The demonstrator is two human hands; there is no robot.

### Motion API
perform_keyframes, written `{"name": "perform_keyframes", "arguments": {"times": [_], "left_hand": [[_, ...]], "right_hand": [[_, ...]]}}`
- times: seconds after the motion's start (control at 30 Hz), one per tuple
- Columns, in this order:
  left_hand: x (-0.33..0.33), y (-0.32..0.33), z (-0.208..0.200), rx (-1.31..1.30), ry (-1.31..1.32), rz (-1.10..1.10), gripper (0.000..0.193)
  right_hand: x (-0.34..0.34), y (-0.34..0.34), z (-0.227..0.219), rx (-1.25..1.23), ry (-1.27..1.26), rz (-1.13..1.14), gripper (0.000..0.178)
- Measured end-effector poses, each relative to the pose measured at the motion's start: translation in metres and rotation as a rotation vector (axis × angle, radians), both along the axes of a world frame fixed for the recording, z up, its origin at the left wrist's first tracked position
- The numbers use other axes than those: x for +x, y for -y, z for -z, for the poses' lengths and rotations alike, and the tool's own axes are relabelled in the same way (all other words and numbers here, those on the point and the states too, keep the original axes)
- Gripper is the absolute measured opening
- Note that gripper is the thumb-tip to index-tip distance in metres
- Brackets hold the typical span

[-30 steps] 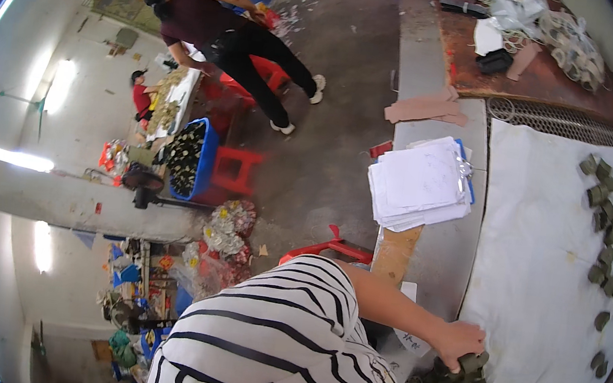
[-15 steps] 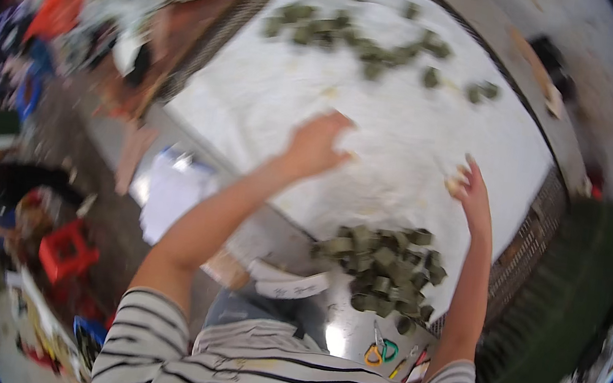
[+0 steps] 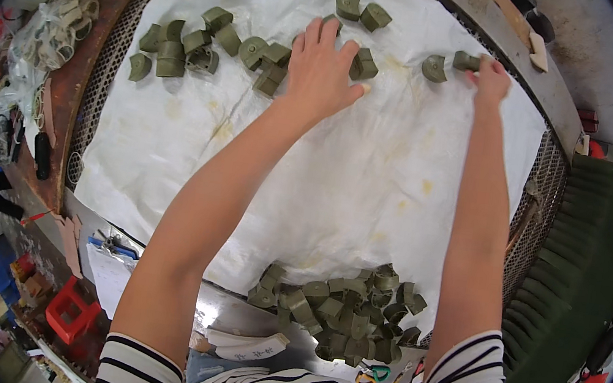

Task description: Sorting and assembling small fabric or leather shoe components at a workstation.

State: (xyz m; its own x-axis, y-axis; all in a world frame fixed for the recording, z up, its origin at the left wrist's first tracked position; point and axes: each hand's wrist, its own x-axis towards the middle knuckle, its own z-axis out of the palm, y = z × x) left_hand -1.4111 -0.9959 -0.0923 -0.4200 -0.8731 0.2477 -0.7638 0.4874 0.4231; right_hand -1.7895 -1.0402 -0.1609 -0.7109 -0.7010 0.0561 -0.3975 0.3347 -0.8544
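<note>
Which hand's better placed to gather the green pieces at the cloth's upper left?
Left, probably: the left hand is spread just beside those green pieces. The right hand is over on the far right, fingers at another piece.

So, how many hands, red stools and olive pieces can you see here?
Hands: 2 (left hand, right hand)
Red stool: 1
Olive pieces: at least 30; many overlap
Total: at least 33

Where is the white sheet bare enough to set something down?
The sheet is bare between left forearm and right forearm, beyond the near green pile; and left of the left forearm, short of the far green pieces. Crowded: the pile and the strip around the left hand.
</note>
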Motion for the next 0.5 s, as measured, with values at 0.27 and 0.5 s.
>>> {"name": "perform_keyframes", "arguments": {"times": [0.27, 0.5], "left_hand": [[-0.008, 0.014, 0.014, 0.088, 0.135, -0.070, 0.054], [-0.006, 0.052, 0.030, 0.129, -0.136, -0.012, 0.053]], "right_hand": [[0.049, -0.009, -0.014, 0.183, -0.743, -0.512, 0.042], [0.027, -0.024, -0.030, -0.132, 0.392, -0.019, 0.032]]}}
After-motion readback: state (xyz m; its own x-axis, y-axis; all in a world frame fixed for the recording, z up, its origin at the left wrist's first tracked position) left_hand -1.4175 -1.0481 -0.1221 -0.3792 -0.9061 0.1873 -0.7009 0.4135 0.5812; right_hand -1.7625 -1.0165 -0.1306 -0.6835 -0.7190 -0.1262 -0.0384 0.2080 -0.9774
